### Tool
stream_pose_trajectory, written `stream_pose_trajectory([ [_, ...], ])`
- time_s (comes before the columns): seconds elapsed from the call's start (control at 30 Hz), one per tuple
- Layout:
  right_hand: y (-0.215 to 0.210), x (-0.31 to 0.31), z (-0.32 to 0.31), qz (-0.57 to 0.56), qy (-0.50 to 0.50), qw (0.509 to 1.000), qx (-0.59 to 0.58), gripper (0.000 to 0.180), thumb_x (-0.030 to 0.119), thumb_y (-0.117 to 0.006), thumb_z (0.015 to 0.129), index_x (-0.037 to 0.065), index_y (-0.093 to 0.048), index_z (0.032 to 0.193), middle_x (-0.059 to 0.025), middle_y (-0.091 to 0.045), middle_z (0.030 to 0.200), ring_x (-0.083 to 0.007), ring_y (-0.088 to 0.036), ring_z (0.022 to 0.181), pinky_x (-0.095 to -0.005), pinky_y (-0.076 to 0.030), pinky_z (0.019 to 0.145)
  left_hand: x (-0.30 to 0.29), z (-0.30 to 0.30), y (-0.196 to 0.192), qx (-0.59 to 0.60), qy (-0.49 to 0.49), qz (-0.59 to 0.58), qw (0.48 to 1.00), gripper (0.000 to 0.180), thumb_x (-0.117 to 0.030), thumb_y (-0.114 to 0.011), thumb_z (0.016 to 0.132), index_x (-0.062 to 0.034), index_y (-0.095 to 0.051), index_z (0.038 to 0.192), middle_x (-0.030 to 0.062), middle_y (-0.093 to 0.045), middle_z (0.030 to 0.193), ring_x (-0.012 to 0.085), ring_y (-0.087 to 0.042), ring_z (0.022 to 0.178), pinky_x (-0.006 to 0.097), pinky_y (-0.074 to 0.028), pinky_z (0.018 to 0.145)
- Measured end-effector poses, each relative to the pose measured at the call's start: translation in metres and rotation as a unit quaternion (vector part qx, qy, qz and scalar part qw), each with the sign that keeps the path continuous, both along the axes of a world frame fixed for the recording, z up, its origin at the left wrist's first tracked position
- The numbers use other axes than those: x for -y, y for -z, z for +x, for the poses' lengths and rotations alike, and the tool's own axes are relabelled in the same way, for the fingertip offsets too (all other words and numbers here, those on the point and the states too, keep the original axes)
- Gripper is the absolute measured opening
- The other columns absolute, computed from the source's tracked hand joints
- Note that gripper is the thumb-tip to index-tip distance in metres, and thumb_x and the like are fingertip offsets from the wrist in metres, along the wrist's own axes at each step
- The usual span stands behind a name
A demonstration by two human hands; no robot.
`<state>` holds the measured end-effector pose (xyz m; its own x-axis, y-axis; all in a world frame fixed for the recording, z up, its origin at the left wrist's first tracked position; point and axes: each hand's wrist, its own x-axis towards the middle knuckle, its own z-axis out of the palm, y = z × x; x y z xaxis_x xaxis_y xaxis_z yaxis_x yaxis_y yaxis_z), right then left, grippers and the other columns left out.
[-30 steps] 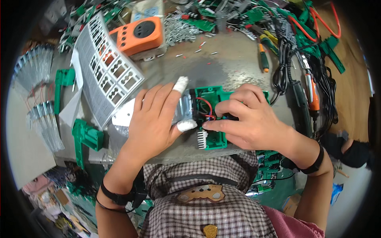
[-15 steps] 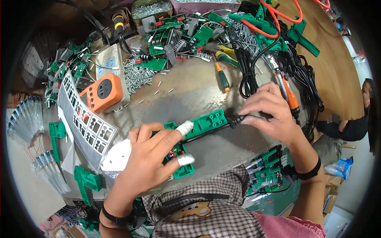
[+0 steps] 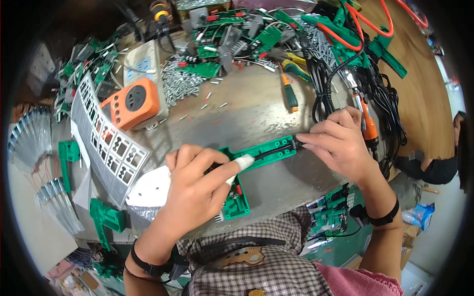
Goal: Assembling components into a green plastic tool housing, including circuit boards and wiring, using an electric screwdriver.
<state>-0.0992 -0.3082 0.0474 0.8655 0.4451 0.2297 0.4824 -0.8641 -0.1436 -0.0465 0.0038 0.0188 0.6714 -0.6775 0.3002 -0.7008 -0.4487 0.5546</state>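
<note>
An open green plastic housing (image 3: 259, 161), a half shell with a long handle, lies on the worktable in front of me. Inside its wide end, partly under my left hand (image 3: 205, 180), are red and metallic parts. That hand grips the housing, and its white-wrapped index fingertip presses on the black power cord (image 3: 271, 152). The cord runs along the inside of the handle. At the handle's right end, my right hand (image 3: 340, 145) pinches the cord by its thick black sleeve (image 3: 296, 144). The palm hides the cord beyond it.
Circuit boards (image 3: 266, 39) and a heap of screws (image 3: 180, 81) lie at the back. A screwdriver (image 3: 289, 93), pliers (image 3: 297, 69) and an orange electric screwdriver (image 3: 368, 121) lie on the right. An orange socket meter (image 3: 133, 101) and a printed sheet (image 3: 106, 143) are on the left.
The cord has gone from beside the handle's near edge into the handle. My right hand has brought the sleeve to the handle's end. My left index finger now presses on the cord.
</note>
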Motion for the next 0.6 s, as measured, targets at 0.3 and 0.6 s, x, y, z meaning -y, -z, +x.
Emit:
stream_pose_trajectory([
  [0.3, -0.066, -0.1, 0.041, 0.04, 0.031, 0.994, -0.095, 0.06, -0.004, -0.077, 0.068, 0.005, -0.066, 0.126, -0.0163, -0.064, 0.103, -0.0348, -0.06, 0.1, -0.0409, -0.049, 0.09, -0.004, -0.006, 0.019, 0.01, 0.005, -0.028, 1.0, 0.029, -0.018, -0.072, 0.073, -0.0202, -0.077, 0.101, 0.0081, -0.055, 0.105, 0.0287, -0.05, 0.108, 0.046, -0.037, 0.086],
  [0.6, 0.012, -0.399, 0.048, 0.202, -0.459, 0.865, -0.027, 0.047, 0.01, -0.065, 0.078, 0.005, -0.064, 0.125, -0.0099, -0.061, 0.113, -0.0282, -0.06, 0.106, -0.0372, -0.052, 0.087, -0.001, -0.001, 0.034, 0.093, 0.007, -0.029, 0.995, 0.02, -0.031, -0.065, 0.079, -0.0189, -0.068, 0.094, 0.0067, -0.051, 0.098, 0.028, -0.046, 0.099, 0.043, -0.034, 0.083],
])
